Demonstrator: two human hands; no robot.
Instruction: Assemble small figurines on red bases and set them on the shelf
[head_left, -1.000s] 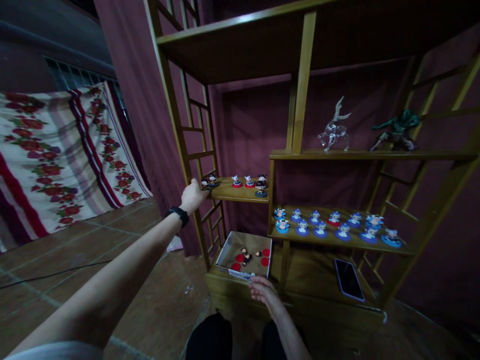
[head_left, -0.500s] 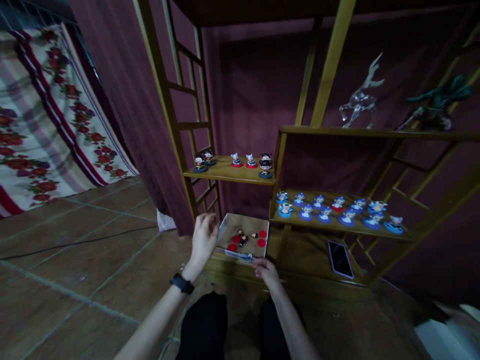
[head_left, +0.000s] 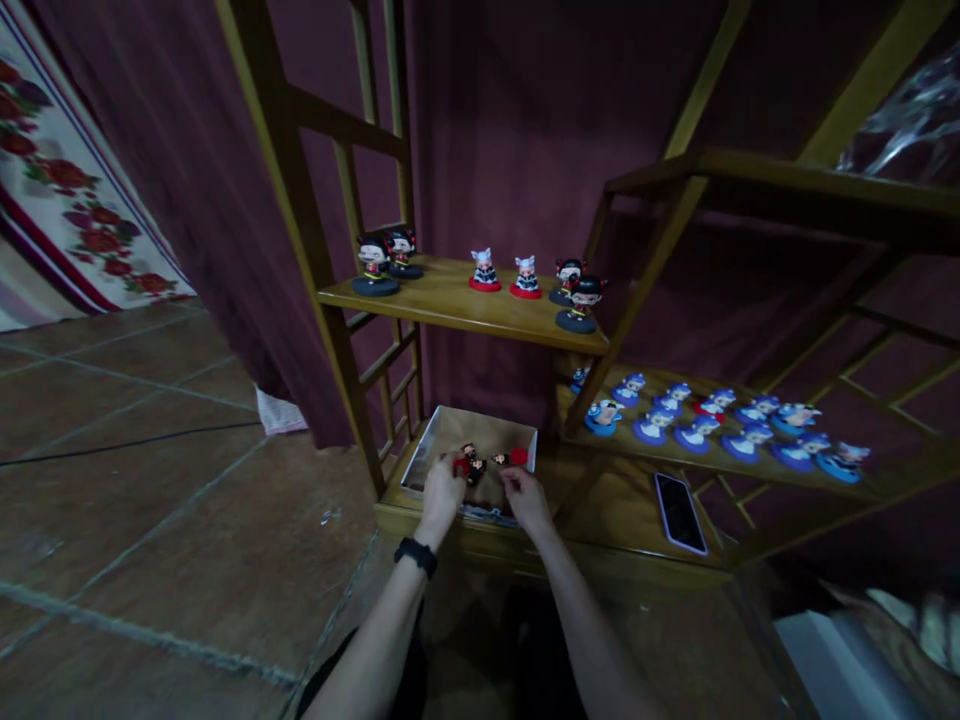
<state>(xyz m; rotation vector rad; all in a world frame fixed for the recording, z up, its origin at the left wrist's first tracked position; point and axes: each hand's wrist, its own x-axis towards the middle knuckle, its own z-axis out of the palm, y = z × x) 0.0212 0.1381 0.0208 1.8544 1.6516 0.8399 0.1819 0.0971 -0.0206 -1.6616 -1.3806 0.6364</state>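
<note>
A shallow white-walled box [head_left: 487,418] with a brown bottom rests on the lowest shelf. Inside lie small black-haired figurines [head_left: 476,470] and round red discs [head_left: 519,456]. Reaching over the left side, my left hand [head_left: 444,490] has its fingers curled around a red disc [head_left: 462,465], partly covered by them. At the right side my right hand [head_left: 526,500] is closed, thumb and fingertips together beside a small figurine [head_left: 501,459]. Whatever sits in that pinch is hidden. A black watch [head_left: 415,556] is on my left wrist.
Black-haired figurines [head_left: 373,265] and two cat-eared ones on red bases [head_left: 484,270] stand on the wooden shelf [head_left: 465,308] above. Several blue-and-white figurines [head_left: 697,432] line the right shelf. A phone [head_left: 679,514] lies below them. Wooden posts [head_left: 289,230] frame the unit.
Both hands have moved into the box, the left one down from beside its left wall and the right one up from its front edge. The view has come closer to the shelves.
</note>
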